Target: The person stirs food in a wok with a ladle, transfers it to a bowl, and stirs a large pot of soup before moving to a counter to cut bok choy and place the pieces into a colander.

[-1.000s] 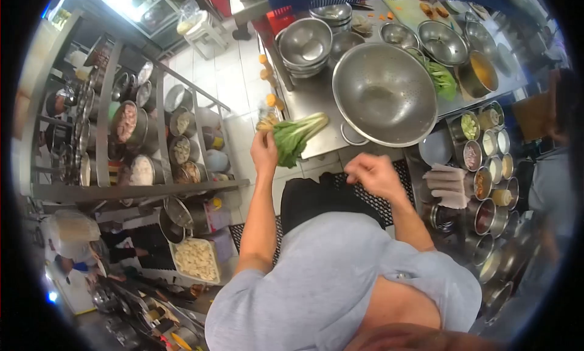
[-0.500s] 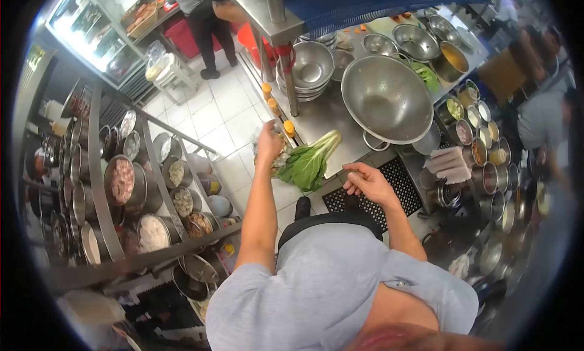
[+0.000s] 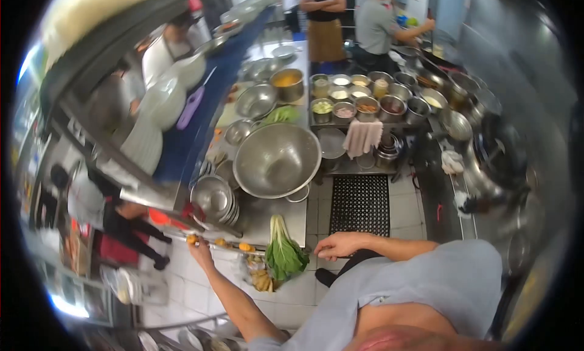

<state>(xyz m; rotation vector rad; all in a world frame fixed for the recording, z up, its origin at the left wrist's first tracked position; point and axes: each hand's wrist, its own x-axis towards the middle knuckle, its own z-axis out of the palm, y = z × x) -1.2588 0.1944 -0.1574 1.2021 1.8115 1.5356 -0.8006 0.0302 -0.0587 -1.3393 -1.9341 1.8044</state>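
Note:
My left hand (image 3: pixel 200 251) reaches out along the counter's near edge. Its fingers are closed at the farthest of a row of yellow-orange knob-like handles (image 3: pixel 192 239); what these belong to is hidden. My right hand (image 3: pixel 336 246) hovers just right of a leafy green vegetable, holding nothing, its fingers loosely bent and a little apart. The leafy green (image 3: pixel 285 253) has pale stalks lying on the steel counter (image 3: pixel 255 226), and its leaves hang over the edge. Behind it stands a large steel colander (image 3: pixel 277 159) with a loop handle.
Stacked steel bowls (image 3: pixel 213 196) stand left of the colander, under a shelf with white plates (image 3: pixel 164 104). Ingredient pots (image 3: pixel 367 107) fill a stand at the back right. A pink cloth (image 3: pixel 363 138) hangs there. A black mat (image 3: pixel 360 205) lies on the floor. Several people work around.
My view has turned to the right. My left hand has moved out to the far handle in the row. My right hand has come closer to the leafy green, its fingers more bent.

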